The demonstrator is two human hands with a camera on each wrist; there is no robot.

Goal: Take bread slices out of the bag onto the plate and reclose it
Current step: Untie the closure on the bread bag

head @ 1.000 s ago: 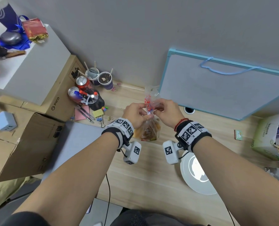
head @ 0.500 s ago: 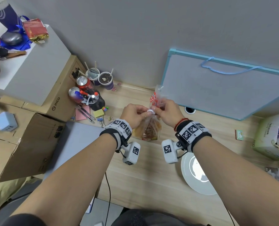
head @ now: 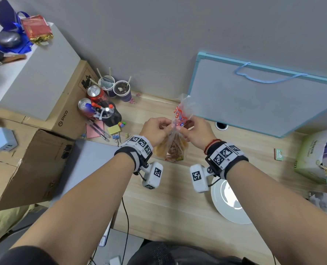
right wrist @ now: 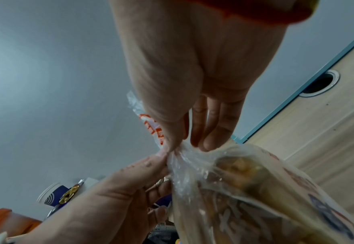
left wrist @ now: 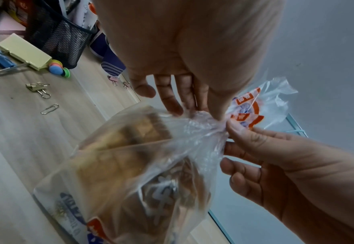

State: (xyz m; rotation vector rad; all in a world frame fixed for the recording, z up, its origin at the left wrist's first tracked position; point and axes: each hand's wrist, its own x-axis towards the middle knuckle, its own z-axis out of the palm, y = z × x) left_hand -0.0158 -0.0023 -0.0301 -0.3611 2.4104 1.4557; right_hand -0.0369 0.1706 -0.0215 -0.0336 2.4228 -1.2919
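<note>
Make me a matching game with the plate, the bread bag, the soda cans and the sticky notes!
Things:
1. plate
2. bread bag
3. soda cans
4. sticky notes

Clues:
A. yellow, held in a binder clip
B. white, nothing on it, under the right wrist
C. neck pinched by both hands
D. red, beside the black mesh pen cup

Pairs: 1-B, 2-C, 3-D, 4-A
</note>
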